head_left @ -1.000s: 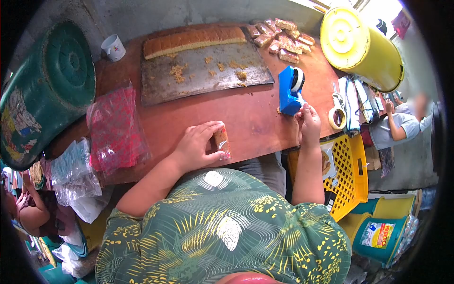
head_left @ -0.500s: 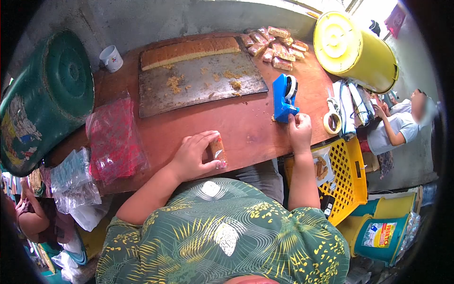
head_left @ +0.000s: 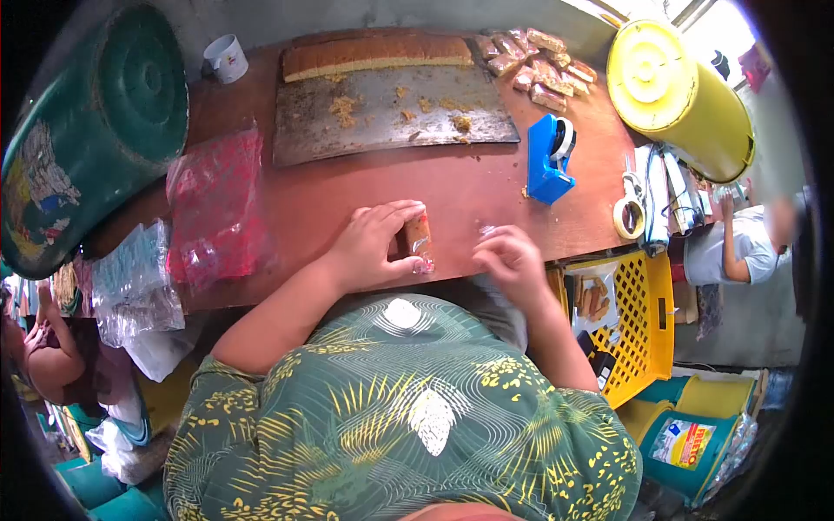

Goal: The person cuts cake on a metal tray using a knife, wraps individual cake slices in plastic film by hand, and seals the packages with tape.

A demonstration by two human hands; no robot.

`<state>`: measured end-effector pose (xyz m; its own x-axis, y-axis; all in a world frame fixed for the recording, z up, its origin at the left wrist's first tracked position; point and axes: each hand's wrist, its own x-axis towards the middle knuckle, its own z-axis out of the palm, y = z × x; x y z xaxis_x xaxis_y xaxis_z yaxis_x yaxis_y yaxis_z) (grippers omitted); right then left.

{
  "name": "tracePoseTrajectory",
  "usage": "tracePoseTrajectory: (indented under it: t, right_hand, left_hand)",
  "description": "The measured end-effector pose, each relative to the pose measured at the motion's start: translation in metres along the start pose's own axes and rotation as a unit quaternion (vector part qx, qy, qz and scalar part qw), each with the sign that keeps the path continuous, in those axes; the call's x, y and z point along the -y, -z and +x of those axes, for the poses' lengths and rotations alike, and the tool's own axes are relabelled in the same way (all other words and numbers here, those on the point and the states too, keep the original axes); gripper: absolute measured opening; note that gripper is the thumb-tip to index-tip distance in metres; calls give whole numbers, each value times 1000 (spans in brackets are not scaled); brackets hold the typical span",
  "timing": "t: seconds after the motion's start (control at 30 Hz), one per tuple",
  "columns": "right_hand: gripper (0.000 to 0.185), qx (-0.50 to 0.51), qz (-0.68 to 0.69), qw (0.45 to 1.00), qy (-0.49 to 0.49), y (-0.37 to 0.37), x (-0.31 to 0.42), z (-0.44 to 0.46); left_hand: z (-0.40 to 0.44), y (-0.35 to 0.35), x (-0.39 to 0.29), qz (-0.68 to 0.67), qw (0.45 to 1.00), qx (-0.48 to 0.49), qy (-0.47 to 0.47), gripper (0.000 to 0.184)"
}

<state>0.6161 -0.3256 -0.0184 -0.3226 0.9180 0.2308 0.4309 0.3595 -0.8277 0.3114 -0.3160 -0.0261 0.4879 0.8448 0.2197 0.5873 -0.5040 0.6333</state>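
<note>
L hand (head_left: pixel 367 249) holding pkt (head_left: pixel 419 234), R hand (head_left: pixel 514 265) nearby

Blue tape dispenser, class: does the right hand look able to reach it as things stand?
Probably yes: the blue tape dispenser stands just beyond the right hand, and mostly bare tabletop lies between them, with nothing blocking.

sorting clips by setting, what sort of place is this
Probably a bakery's packing area: a long cake on a metal tray, a pile of wrapped pieces and a blue tape dispenser sit on the table.
</note>
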Motion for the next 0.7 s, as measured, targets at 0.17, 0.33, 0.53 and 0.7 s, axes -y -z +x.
tracePoseTrajectory:
  t: [0.17, 0.33, 0.53, 0.7]
  right_hand:
    - [16, 94, 1, 992, 87, -55, 16, 4]
    - [34, 73, 76, 994, -26, -60, 14, 21]
    - [44, 21, -9, 995, -99, -62, 15, 48]
    - [37, -205, -61, 975, 65, -2, 9, 59]
  left_hand:
    - [0, -3, 2, 2, 1000, -7, -9, 78]
    - [-2, -3, 6, -6, 1000, -18, -22, 73]
    - [-1, -8, 7, 7, 999, -33, -19, 65]
    - [0, -8, 4, 19, 997, -63, -48, 57]
